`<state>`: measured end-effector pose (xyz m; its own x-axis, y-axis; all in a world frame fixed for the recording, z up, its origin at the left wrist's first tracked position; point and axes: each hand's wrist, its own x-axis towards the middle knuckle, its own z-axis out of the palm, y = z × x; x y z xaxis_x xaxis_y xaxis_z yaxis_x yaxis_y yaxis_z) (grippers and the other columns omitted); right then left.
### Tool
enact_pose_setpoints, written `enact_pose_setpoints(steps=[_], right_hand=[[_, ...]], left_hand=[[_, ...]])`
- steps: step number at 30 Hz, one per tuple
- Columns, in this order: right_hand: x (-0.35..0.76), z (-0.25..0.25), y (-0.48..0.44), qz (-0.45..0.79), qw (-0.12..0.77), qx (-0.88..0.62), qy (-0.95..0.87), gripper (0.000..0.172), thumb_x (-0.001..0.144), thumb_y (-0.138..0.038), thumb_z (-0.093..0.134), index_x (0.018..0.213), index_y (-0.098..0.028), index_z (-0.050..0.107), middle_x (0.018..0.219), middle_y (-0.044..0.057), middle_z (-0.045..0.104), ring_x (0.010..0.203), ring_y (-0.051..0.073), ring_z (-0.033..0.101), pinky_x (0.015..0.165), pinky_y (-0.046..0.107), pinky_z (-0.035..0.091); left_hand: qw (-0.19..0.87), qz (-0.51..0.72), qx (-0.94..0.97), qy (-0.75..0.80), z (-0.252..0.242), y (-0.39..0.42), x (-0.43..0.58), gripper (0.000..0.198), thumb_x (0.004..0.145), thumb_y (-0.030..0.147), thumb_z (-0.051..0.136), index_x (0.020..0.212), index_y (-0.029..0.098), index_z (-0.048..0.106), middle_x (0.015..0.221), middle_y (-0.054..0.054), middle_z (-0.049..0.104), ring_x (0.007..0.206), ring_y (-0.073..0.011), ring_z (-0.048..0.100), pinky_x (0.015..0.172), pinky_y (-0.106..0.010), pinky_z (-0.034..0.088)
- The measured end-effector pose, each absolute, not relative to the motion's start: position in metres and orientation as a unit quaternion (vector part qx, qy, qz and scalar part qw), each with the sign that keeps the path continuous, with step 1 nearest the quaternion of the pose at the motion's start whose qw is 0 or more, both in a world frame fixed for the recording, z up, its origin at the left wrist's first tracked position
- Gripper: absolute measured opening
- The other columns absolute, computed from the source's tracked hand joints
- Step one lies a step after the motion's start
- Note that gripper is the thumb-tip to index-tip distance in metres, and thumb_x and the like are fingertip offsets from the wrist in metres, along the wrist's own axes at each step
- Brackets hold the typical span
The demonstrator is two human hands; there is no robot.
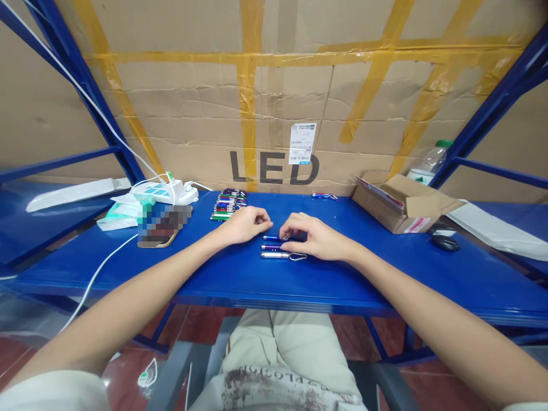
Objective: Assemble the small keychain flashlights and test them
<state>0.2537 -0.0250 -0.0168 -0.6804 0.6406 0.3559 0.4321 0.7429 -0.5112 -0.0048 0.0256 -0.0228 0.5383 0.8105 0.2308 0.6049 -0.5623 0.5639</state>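
Note:
Three slim metal penlights with hook clips lie in a short column at the middle of the blue table: a blue penlight (269, 237), a purple penlight (269, 248) and a silver penlight (274, 256). My right hand (314, 237) is over their right ends, fingers curled down on the blue one and thumb on the purple one. My left hand (246, 225) rests just left of them with thumb and fingers curled together; whatever is between them, if anything, is hidden. Behind it several penlights (229, 204) of mixed colours lie side by side.
One more penlight (324, 196) lies at the table's back edge. An open cardboard box (402, 200) and a black mouse (445, 242) are at the right. A phone (165, 228) and a white power strip (166, 193) with cables stand left. A big carton (192, 114) walls the back.

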Motion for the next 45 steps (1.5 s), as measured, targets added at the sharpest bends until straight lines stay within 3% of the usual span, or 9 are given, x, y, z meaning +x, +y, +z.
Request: enact_pose_setpoints(steps=[5,16,22,27,33,38,40,45], right_hand=[[0.245,-0.018,-0.032,0.21,0.223,-0.27,-0.913,0.022,0.098,-0.042,0.081,0.113,-0.026,0.081,0.108,0.006,0.074,0.103,0.026,0.061,0.099,0.043,0.046],[0.242,-0.018,-0.034,0.237,0.209,-0.256,-0.914,0.019,0.101,-0.043,0.076,0.104,-0.026,0.083,0.108,0.007,0.073,0.104,0.026,0.059,0.104,0.045,0.044],[0.244,-0.02,-0.026,0.437,0.346,-0.303,-0.773,0.034,0.092,-0.055,0.082,0.104,-0.023,0.074,0.1,0.003,0.071,0.089,0.021,0.064,0.085,0.037,0.053],[0.25,-0.024,-0.011,0.491,0.471,-0.33,-0.655,0.046,0.082,-0.058,0.091,0.102,-0.023,0.068,0.097,0.004,0.076,0.092,0.021,0.069,0.088,0.037,0.055],[0.255,-0.025,-0.003,0.467,0.5,-0.356,-0.636,0.051,0.086,-0.066,0.083,0.111,-0.022,0.071,0.096,0.003,0.07,0.081,0.018,0.066,0.076,0.035,0.054],[0.255,-0.028,0.001,0.423,0.492,-0.368,-0.666,0.045,0.095,-0.064,0.073,0.112,-0.023,0.067,0.084,-0.002,0.062,0.062,0.013,0.047,0.058,0.03,0.04],[0.257,-0.029,0.001,0.376,0.47,-0.389,-0.697,0.04,0.1,-0.061,0.066,0.112,-0.023,0.068,0.082,-0.001,0.059,0.064,0.015,0.048,0.059,0.031,0.04],[0.26,-0.027,-0.006,0.198,0.382,-0.421,-0.799,0.031,0.108,-0.048,0.053,0.106,-0.022,0.07,0.095,0.004,0.072,0.085,0.023,0.063,0.078,0.035,0.046]], left_hand=[[0.204,0.248,0.834,0.448,-0.028,0.031,-0.007,0.028,0.097,0.046,0.067,0.095,0.021,0.079,0.09,-0.005,0.082,0.08,-0.0229,0.073,0.07,-0.032,0.048],[0.192,0.248,0.838,0.447,-0.027,0.029,-0.006,0.027,0.098,0.045,0.067,0.098,0.021,0.08,0.093,-0.006,0.083,0.083,-0.0234,0.074,0.072,-0.032,0.049],[0.197,0.27,0.832,0.443,-0.029,0.033,-0.006,0.028,0.097,0.045,0.067,0.097,0.02,0.081,0.091,-0.006,0.083,0.08,-0.0222,0.072,0.07,-0.031,0.048],[0.257,0.338,0.785,0.452,-0.029,0.038,-0.007,0.037,0.097,0.053,0.068,0.101,0.018,0.08,0.091,-0.007,0.082,0.082,-0.022,0.071,0.076,-0.033,0.053],[0.339,0.445,0.711,0.427,-0.021,0.035,-0.005,0.055,0.104,0.067,0.057,0.111,0.018,0.079,0.098,-0.008,0.079,0.081,-0.0173,0.068,0.076,-0.03,0.053],[0.404,0.488,0.647,0.424,-0.016,0.033,-0.003,0.057,0.101,0.072,0.062,0.108,0.018,0.078,0.098,-0.009,0.077,0.078,-0.0157,0.066,0.067,-0.027,0.05],[0.425,0.494,0.628,0.425,-0.015,0.033,-0.003,0.056,0.101,0.072,0.063,0.107,0.019,0.078,0.098,-0.009,0.077,0.076,-0.0152,0.066,0.065,-0.027,0.05],[0.481,0.493,0.6,0.407,-0.01,0.032,-0.004,0.062,0.1,0.077,0.061,0.112,0.019,0.077,0.106,-0.012,0.08,0.083,-0.0188,0.072,0.067,-0.029,0.054]])
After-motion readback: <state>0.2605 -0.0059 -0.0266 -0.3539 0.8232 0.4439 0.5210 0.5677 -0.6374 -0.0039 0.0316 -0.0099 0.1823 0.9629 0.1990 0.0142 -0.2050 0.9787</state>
